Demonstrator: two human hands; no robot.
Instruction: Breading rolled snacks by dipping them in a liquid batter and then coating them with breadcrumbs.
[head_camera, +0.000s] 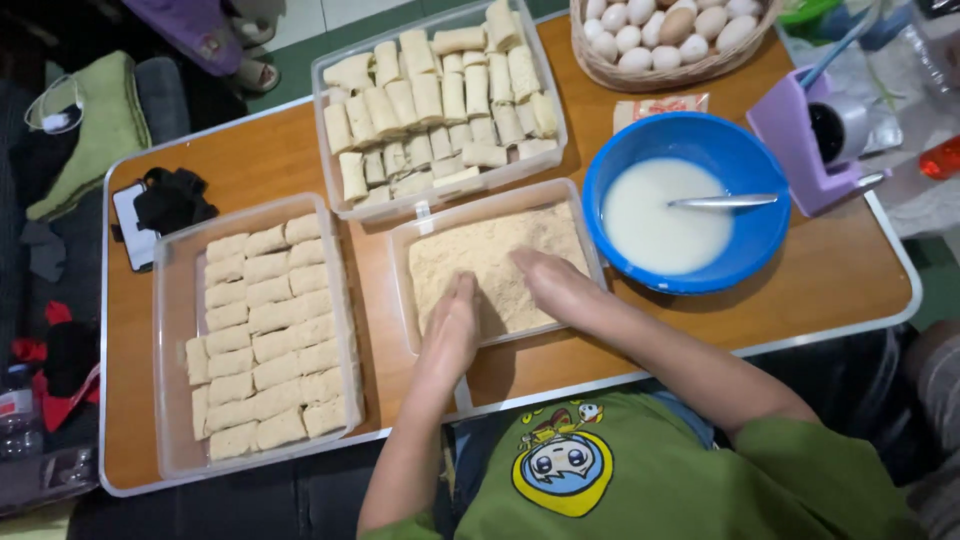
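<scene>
Both hands, left (452, 322) & right (556, 287), cupped in breadcrumb tray (400, 290) (grip unclear); coated rolls (268, 340) fill lower-left tray, uncoated rolls (440, 105) remain up top.

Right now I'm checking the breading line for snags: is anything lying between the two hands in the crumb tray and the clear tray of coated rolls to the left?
Nothing visible does. The left hand and right hand rest in the clear plastic breadcrumb tray; only bare wooden tabletop separates it from the clear plastic tray of crumbed rolls.
</scene>
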